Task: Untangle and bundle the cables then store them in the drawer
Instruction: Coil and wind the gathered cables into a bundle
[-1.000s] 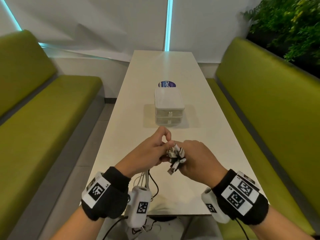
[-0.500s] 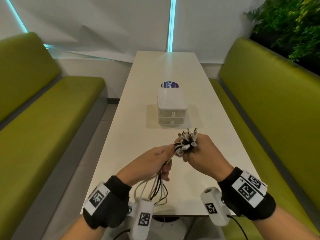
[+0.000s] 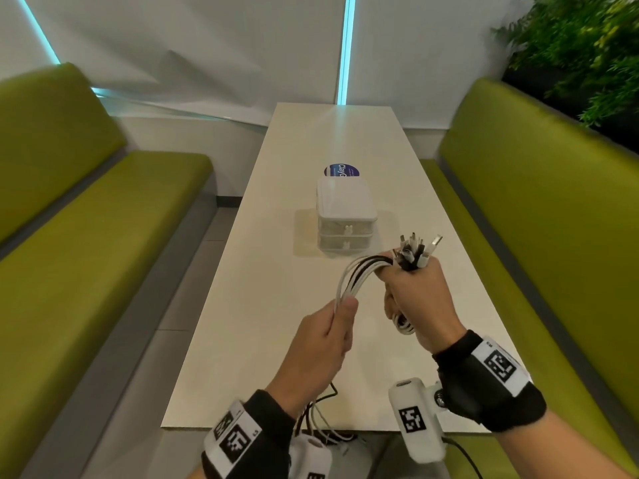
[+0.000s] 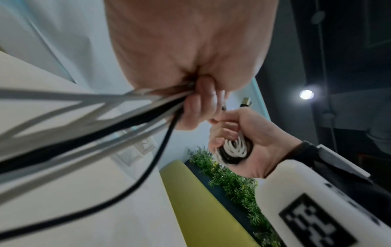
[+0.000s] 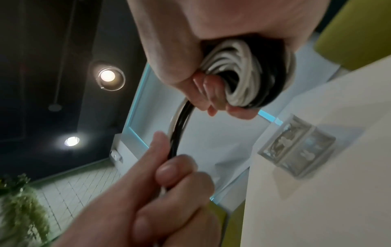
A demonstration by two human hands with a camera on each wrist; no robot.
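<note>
The right hand (image 3: 420,299) grips the coiled cables (image 3: 359,271), plugs up; the left hand (image 3: 325,337) pinches the loose run. Feed each wrap snug and even, keeping the trailing ends clear of snags.

The cables (image 3: 356,274) vanish inside the left hand (image 3: 321,344), their slack dropping behind the table (image 3: 262,305) edge at 6 o'clock. The sticker (image 3: 340,170) is half hidden by the drawer box (image 3: 345,212), its print too small to read. In the left wrist view, near cables blur.

left hand (image 3: 323,344) slid down the cables (image 3: 359,273), right hand (image 3: 420,299) lifted, hands now apart
</note>
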